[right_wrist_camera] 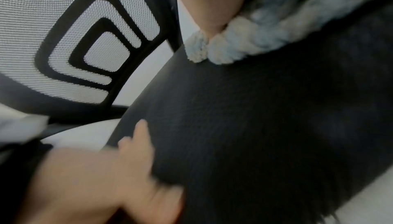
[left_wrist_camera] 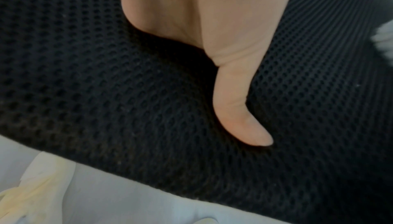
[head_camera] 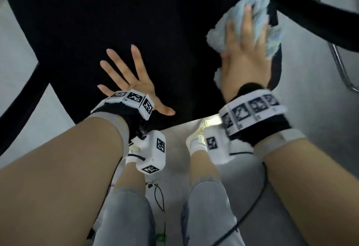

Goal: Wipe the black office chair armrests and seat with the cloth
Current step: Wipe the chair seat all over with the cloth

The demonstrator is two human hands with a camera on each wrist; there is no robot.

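The black mesh seat (head_camera: pixel 155 22) of the office chair fills the upper middle of the head view. My left hand (head_camera: pixel 126 76) lies flat on the seat's front part with fingers spread; in the left wrist view its thumb (left_wrist_camera: pixel 238 110) presses into the seat mesh (left_wrist_camera: pixel 106 84). My right hand (head_camera: pixel 244 47) presses a fluffy light blue cloth (head_camera: pixel 252 8) flat against the seat's right edge, fingers straight. The cloth (right_wrist_camera: pixel 266 31) bunches under the palm in the right wrist view, on the seat (right_wrist_camera: pixel 266 126). The right armrest (head_camera: pixel 314 16) arches just beyond the cloth.
The left armrest (head_camera: pixel 21 98) runs down the left side. The chair's mesh backrest (right_wrist_camera: pixel 74 39) shows in the right wrist view. A chrome frame (head_camera: pixel 340 66) stands on the grey floor (head_camera: pixel 310 109) to the right. My legs, shoes and cables (head_camera: pixel 250 212) are below the seat's front edge.
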